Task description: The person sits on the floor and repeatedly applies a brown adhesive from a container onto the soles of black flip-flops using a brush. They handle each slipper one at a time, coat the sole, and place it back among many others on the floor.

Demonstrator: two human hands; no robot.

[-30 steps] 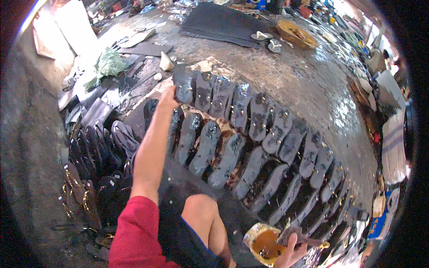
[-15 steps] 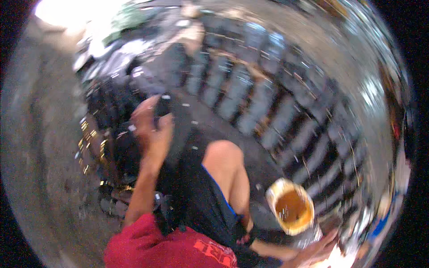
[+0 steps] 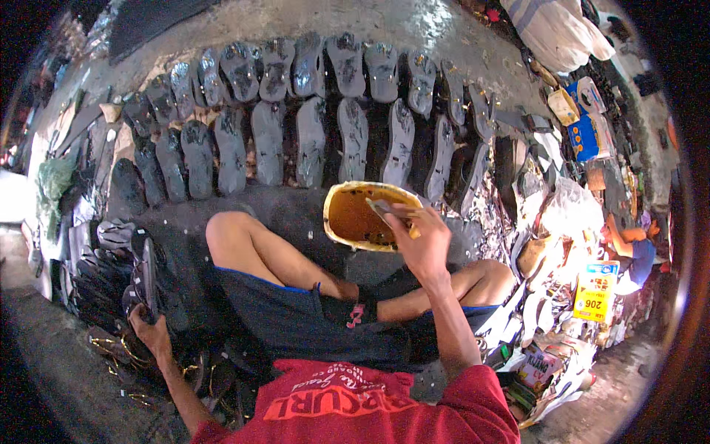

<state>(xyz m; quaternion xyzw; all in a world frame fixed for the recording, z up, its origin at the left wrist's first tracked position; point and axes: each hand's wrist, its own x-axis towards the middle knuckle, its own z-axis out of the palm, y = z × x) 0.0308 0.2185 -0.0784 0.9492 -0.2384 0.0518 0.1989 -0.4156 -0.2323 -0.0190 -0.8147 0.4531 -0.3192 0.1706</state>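
My right hand (image 3: pixel 427 240) grips a small flat grey spreader (image 3: pixel 381 209), its tip inside a tub (image 3: pixel 330 231) with a yellowish, crusted rim. Amber-brown, glue-like stuff (image 3: pixel 351 207) coats the inside of the tub; whether the tip touches it cannot be made out. Far to the left, my left hand (image 3: pixel 150 331) is closed around the near end of a black sandal (image 3: pixel 146 270), held upright beside a heap of dark sandals (image 3: pixel 96 277). The fingers there are partly hidden by the sandal.
Beyond my crossed legs, grey soles (image 3: pixel 310 140) lie in two curved rows on a dark mat. Scraps, a clear plastic bag (image 3: pixel 573 211) and a yellow card (image 3: pixel 595 292) clutter the right. A white sack (image 3: pixel 555 29) lies far right. Another person (image 3: pixel 629 244) sits at the right edge.
My head view has swung left to right and steadied. My right hand has come from the lower right to the tub, now with the spreader. My left hand now grips a sandal at the left.
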